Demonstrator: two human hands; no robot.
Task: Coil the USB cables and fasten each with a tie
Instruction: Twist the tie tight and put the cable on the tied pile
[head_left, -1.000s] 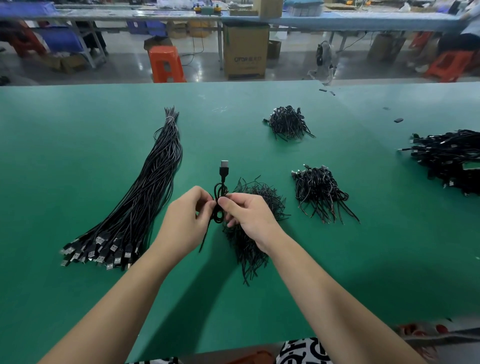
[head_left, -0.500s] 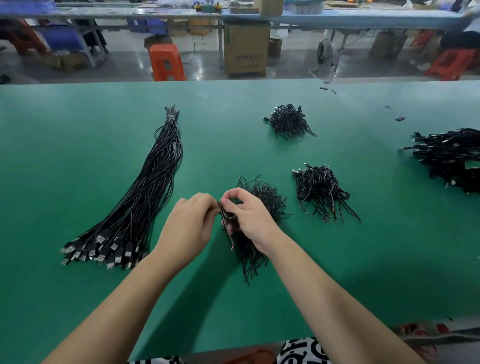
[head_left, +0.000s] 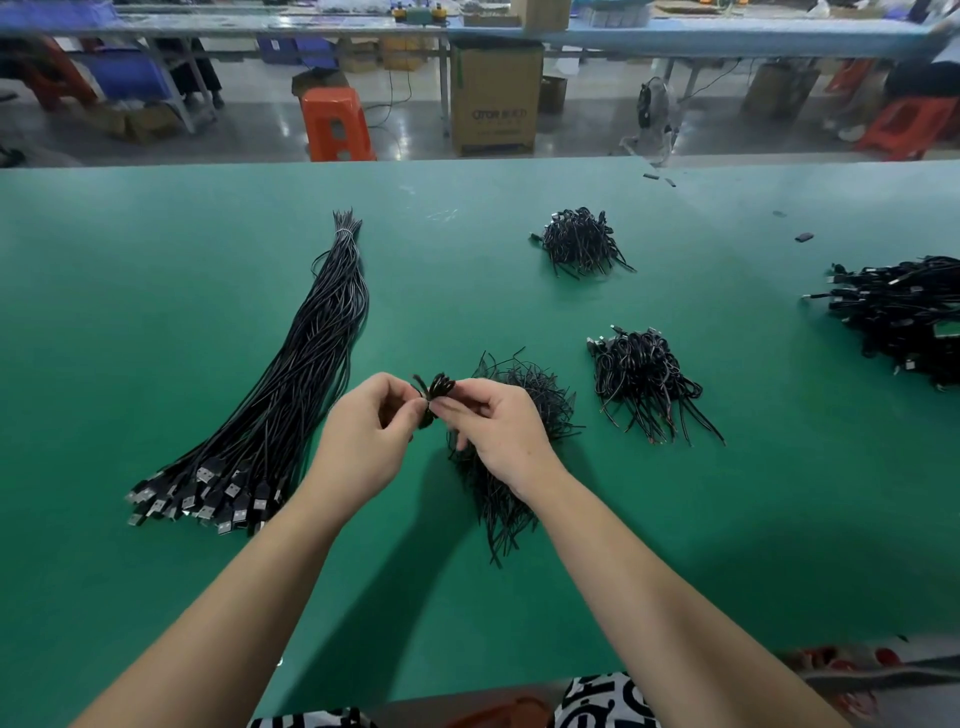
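A small coiled black USB cable is held above the green table, pinched from the left by my left hand and from the right by my right hand. Its loops stick up between the fingertips, blurred. Whether a tie is on it I cannot tell. Just behind my right hand lies a heap of loose black ties. A long bundle of straight USB cables lies to the left, plugs toward me.
Two piles of coiled cables sit at the middle right and farther back. A bigger heap of cables lies at the right edge. Beyond the table's far edge stand an orange stool and a cardboard box.
The cable's USB plug stood up above my hands a second ago; now the coil is bunched tight between my fingertips, and both hands have turned slightly while staying in place.
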